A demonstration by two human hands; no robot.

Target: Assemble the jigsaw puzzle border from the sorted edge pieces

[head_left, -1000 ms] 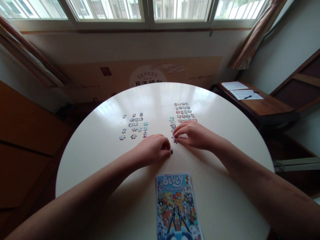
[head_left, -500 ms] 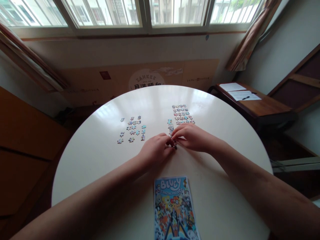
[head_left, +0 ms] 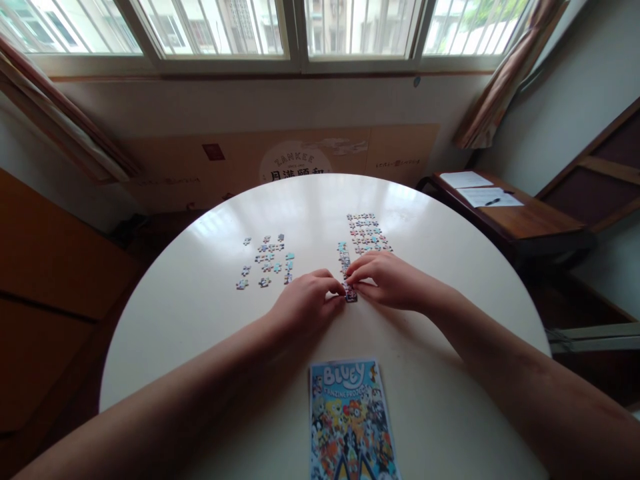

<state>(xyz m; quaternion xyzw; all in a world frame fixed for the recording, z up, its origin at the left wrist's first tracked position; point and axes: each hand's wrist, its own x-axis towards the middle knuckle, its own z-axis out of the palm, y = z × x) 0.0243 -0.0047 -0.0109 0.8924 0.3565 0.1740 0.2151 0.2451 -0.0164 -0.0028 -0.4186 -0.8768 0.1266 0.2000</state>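
A narrow strip of joined jigsaw puzzle pieces [head_left: 351, 294] runs away from me on the white round table [head_left: 200, 333]. My left hand [head_left: 311, 297] is closed at the strip's left side, thumb and forefinger tips against its near end. From the other side, my right hand [head_left: 387, 279] pinches at the strip a little farther up, fingers bent and covering part of it. Beyond the right hand lies a block of puzzle pieces [head_left: 367, 230] in rows, its near edge partly hidden. Several loose puzzle pieces [head_left: 267, 257] are spread to the left.
A colourful Bluey picture sheet [head_left: 350, 413] lies at the near side of the table. To the right stands a wooden side table [head_left: 545, 223] with papers [head_left: 490, 197] and a pen. A window [head_left: 215, 27] and a printed cardboard panel [head_left: 400, 147] are behind.
My left fingers have drawn back slightly left, showing more of the strip's near end, which now lies flat and straight. My right hand stays close beside it. The view has tilted slightly.
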